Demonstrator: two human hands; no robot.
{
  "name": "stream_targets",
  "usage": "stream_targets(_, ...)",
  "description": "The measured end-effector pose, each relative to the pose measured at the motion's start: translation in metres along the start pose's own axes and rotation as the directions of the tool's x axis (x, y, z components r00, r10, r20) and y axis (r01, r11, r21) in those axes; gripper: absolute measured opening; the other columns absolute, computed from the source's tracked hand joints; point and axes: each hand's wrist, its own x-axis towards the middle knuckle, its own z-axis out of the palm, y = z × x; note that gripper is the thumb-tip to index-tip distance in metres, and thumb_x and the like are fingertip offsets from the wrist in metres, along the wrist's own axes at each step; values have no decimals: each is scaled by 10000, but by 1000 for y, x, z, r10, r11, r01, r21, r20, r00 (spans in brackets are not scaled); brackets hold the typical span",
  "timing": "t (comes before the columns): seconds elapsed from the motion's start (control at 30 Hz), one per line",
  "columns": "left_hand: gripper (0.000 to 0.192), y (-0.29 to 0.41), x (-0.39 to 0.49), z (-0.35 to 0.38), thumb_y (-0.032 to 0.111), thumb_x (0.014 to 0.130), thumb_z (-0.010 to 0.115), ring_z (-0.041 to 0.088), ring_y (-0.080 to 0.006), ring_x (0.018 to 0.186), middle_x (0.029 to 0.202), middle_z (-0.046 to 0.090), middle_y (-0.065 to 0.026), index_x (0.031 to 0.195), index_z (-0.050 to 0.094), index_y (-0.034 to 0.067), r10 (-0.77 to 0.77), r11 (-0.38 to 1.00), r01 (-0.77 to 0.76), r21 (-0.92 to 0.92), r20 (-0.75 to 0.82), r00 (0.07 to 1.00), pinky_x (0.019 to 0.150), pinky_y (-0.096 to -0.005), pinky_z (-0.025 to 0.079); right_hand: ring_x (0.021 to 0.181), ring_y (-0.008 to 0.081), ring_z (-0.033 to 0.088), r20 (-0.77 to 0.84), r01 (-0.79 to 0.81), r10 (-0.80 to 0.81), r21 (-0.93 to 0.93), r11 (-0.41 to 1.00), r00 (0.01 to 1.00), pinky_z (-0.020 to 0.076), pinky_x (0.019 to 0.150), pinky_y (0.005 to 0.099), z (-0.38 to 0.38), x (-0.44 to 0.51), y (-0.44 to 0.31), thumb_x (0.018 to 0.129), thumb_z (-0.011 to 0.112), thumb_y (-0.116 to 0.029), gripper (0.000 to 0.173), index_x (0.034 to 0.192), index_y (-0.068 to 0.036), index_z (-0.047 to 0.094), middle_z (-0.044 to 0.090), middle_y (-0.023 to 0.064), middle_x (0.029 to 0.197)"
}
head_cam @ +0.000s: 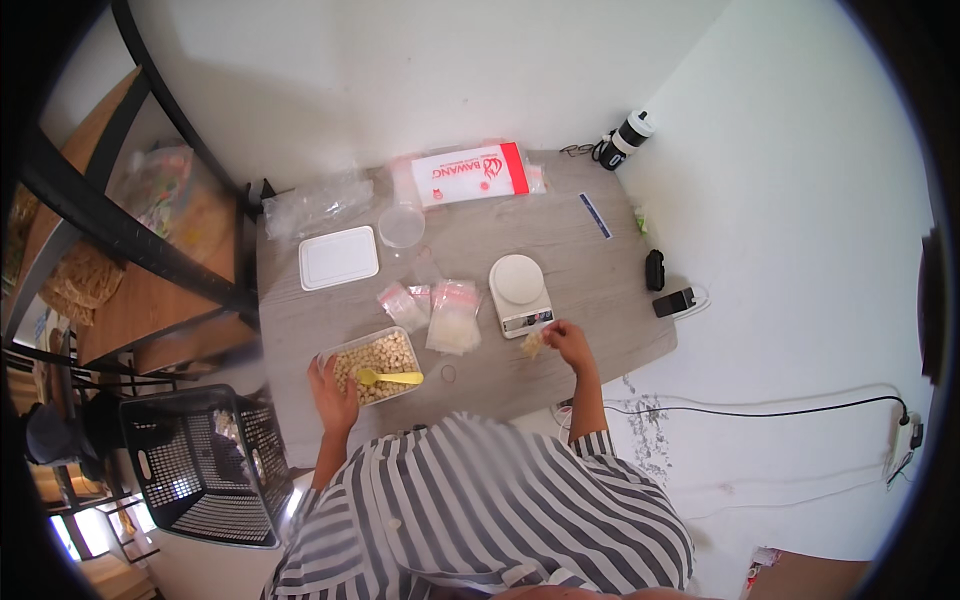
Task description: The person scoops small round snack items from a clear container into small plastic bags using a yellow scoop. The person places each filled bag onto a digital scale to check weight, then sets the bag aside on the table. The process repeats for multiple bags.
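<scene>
My left hand (334,394) grips the left side of a rectangular plastic tub (414,346), its fingers at the rim. Pale, nut-like pieces (391,346) fill the tub, and a yellow plastic scoop (394,378) lies on top of them. In front of the white digital kitchen scale (519,279), my right hand (570,345) pinches a small pale-yellow thing (532,345), too small to identify. Nothing rests on the scale's round platform. Between tub and scale are clear zip bags with red-striped tops (454,315), and a smaller group of them (405,304). A rubber band (448,373) lies beside the tub.
A white lid (339,258), a round clear lid (401,226) and crumpled plastic (322,204) occupy the table's back left. Behind are a printed plastic pack (471,176) and a tumbler (628,140). A black crate (202,465) and shelving (157,300) stand left; cables (765,411) run right.
</scene>
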Motion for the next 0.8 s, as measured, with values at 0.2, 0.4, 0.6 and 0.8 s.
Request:
stream_targets(0.2,490,0,0,3,106,855,656,420,-482,1259,1383,392,-294,1315,501,34,-24,999,24,-43,-1,1000,1043,-510,369,647,98,581,-340,106,-71,85,991,938,471,615,234,9,42,-22,924,620,-119,139,946,15,650,662,46,780)
stream_targets(0.4,482,-1,-1,1,101,847,658,423,-484,1257,1384,391,-294,1302,511,36,-24,1000,23,-19,-10,1000,1043,-508,374,792,166,644,-275,-33,133,340,940,952,515,707,291,30,68,-42,914,636,-110,219,1099,9,646,669,103,920)
stream_targets(0.6,488,-3,-1,4,98,840,657,424,-495,1251,1374,393,-303,1301,509,38,-10,999,9,-43,-22,1000,1037,-513,378,1128,353,561,-552,-1,-137,-243,970,822,470,939,445,23,54,-7,900,629,-116,343,1239,-64,614,544,207,1240)
stream_targets(0.8,489,-4,-2,5,90,834,653,427,-496,1245,1366,397,-304,1299,510,34,-3,999,2,-44,-24,1000,1034,-517,380,1264,333,464,-437,-311,50,-552,774,898,431,998,522,7,0,44,872,658,-166,472,1333,-173,557,487,97,1366)
